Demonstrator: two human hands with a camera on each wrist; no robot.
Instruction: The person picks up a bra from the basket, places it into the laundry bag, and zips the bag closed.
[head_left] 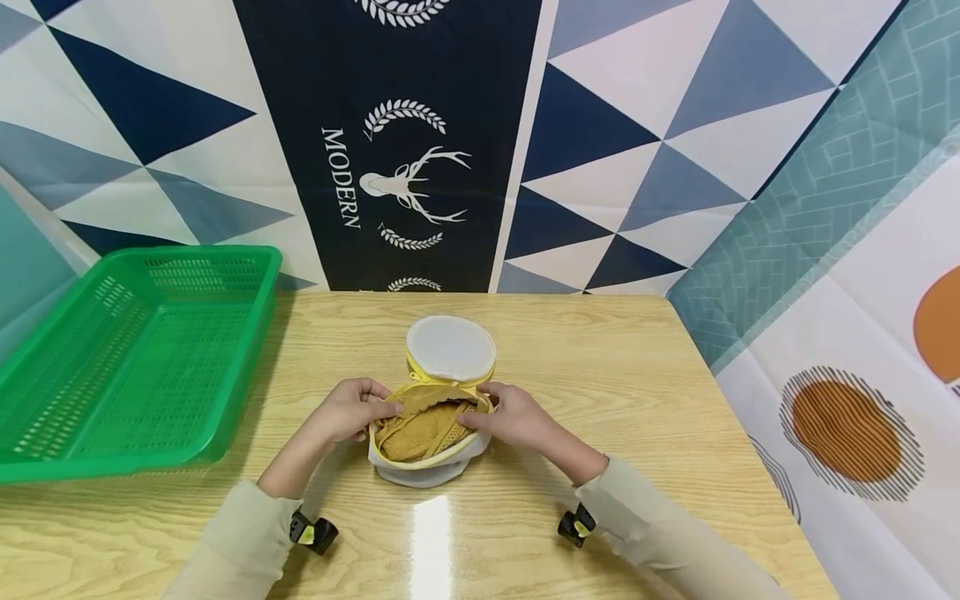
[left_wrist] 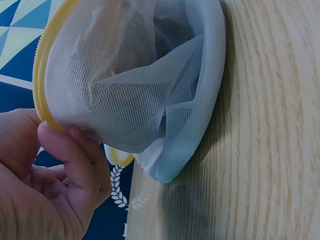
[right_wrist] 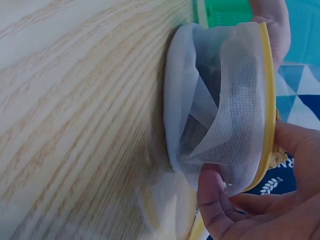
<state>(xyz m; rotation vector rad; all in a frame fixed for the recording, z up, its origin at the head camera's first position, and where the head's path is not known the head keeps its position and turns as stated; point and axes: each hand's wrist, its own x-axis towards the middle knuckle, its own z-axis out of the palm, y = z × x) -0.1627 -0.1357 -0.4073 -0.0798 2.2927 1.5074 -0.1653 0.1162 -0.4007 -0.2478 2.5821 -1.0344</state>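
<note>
White mesh walls edged with a yellow zip [right_wrist: 269, 100] form a round bag [head_left: 422, 478] at the centre of the head view, on the wood-grain table [head_left: 600, 358]; a mustard garment [head_left: 418, 437] with a scalloped edge lies inside. The bag sits between the hands: the left hand [head_left: 356, 412] pinches its rim at left, the right hand [head_left: 517, 415] at right. Its mouth faces up, the oval's long axis running left to right, while the pale lid [head_left: 452, 348] lies back toward the top of the frame.
</note>
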